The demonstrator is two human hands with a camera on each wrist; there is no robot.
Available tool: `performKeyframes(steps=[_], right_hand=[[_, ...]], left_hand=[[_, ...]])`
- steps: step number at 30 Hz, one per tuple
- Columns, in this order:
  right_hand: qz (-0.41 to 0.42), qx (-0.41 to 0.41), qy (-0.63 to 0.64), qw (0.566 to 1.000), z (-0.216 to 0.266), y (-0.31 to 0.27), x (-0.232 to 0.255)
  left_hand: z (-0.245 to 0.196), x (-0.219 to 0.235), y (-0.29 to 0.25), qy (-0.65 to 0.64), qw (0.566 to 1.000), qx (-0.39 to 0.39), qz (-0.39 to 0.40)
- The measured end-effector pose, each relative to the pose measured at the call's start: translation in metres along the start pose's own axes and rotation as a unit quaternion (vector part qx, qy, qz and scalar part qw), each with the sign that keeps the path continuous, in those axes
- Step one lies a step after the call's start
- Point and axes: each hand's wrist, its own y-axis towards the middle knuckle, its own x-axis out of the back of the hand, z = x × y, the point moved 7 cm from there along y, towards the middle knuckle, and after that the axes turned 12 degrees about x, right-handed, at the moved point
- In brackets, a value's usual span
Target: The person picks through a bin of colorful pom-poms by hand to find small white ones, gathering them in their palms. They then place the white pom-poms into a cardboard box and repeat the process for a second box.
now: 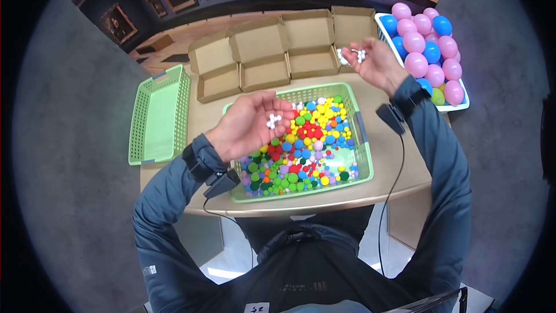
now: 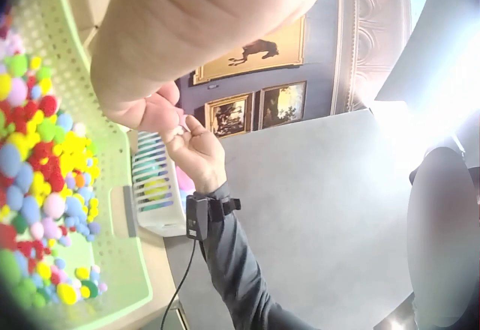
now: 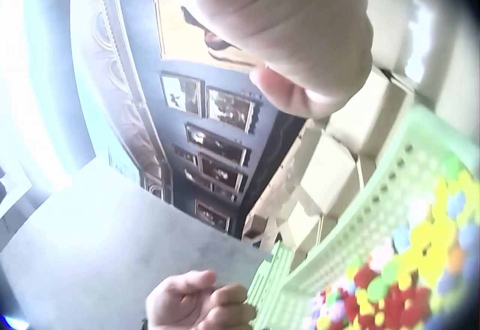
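Note:
My left hand (image 1: 250, 126) lies palm up over the near green basket (image 1: 365, 165), with a small cluster of white pom-poms (image 1: 274, 120) resting in its palm. That basket is full of colourful pom-poms (image 1: 289, 179) of several sizes. Over the rightmost cardboard box (image 1: 354, 26) at the back, my right hand (image 1: 379, 68) is turned palm up, with white pom-poms (image 1: 360, 55) on its fingers. More white pom-poms (image 1: 343, 58) show beside its fingertips, by the box. In the wrist views my forearms and thumbs hide most of the palms.
Several open cardboard boxes (image 1: 263, 72) stand in a row at the back of the table (image 1: 399, 165). A second green basket (image 1: 156, 124) is at the left. At the back right, a white basket (image 1: 457, 107) holds pink and blue balloons (image 1: 431, 52). Cables hang from both wrist cameras.

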Motion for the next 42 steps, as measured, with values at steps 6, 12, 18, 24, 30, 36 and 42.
performKeyframes(steps=[6,12,18,24,30,36,42], right_hand=[[0.054,0.19,-0.258,0.946,0.035,-0.017,0.006],[0.103,0.295,-0.182,0.932,0.035,-0.136,0.031],[0.055,0.335,-0.237,0.91,0.027,-0.185,0.055],[0.072,0.331,-0.361,0.869,0.027,-0.206,0.065],[0.384,0.279,-0.676,0.564,-0.01,-0.197,-0.004],[0.55,0.094,-0.775,0.298,-0.127,-0.155,0.0],[0.579,0.021,-0.749,0.322,-0.161,-0.15,-0.003]], left_hand=[[-0.043,-0.015,-0.006,-0.044,0.994,-0.087,-0.045],[-0.032,-0.003,0.046,-0.044,0.991,-0.044,-0.119],[-0.118,-0.085,0.156,0.017,0.998,-0.065,-0.006],[-0.135,-0.092,0.163,0.038,0.993,-0.096,-0.052],[-0.066,-0.069,0.094,0.565,0.814,-0.089,-0.099],[-0.011,-0.047,0.001,0.625,0.758,-0.122,-0.141],[0.006,-0.006,-0.079,0.619,0.729,-0.187,-0.226]])
